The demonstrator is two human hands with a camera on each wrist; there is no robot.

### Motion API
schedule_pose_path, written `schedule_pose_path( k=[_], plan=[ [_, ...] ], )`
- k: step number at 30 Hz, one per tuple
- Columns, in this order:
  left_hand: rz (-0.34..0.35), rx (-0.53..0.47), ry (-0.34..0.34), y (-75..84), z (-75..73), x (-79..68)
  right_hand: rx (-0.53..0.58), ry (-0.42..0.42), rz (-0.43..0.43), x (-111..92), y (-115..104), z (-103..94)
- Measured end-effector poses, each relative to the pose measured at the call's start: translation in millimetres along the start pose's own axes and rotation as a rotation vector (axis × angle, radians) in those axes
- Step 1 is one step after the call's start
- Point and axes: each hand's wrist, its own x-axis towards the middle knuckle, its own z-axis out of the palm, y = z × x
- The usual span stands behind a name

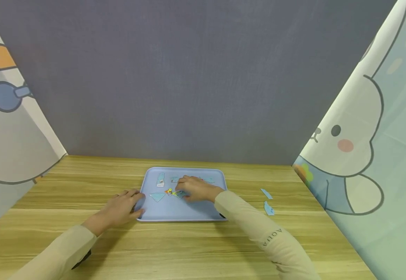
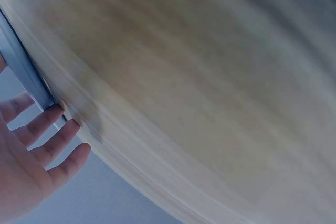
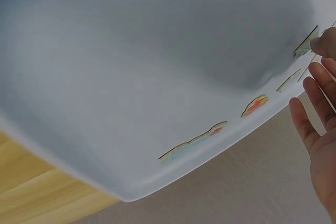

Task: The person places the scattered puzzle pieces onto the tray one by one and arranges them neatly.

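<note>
A pale blue tray (image 1: pixel 185 216) lies on the wooden table with several flat jigsaw pieces in it. My left hand (image 1: pixel 120 208) rests at the tray's left rim, fingers spread and touching the edge in the left wrist view. Over the middle of the tray is my right hand (image 1: pixel 197 189), its fingertips beside a light blue puzzle piece (image 1: pixel 180 194) with a printed picture. In the right wrist view the thumb touches a piece (image 3: pixel 304 44), and the other fingers are spread. A triangular piece (image 1: pixel 157 196) and a tall piece (image 1: pixel 160 180) lie at the tray's left. The right hand partly hides the pieces behind it.
Two loose puzzle pieces, one narrow (image 1: pixel 266 193) and one wider (image 1: pixel 269 208), lie on the table (image 1: pixel 293 233) right of the tray. A grey panel (image 1: pixel 182 85) stands behind the table. Printed cartoon curtains (image 1: pixel 356 155) hang at both sides.
</note>
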Motion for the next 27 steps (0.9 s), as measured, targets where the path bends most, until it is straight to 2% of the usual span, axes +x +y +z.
schedule_pose_path(
  k=[9, 27],
  plan=[
    [0.004, 0.006, 0.005, -0.4, 0.1, 0.4, 0.006, -0.002, 0.059, -15, 6, -1.9],
    [0.006, 0.002, 0.007, -1.8, 1.5, 1.1, 0.028, 0.103, 0.061, -55, 29, 4.4]
  ],
)
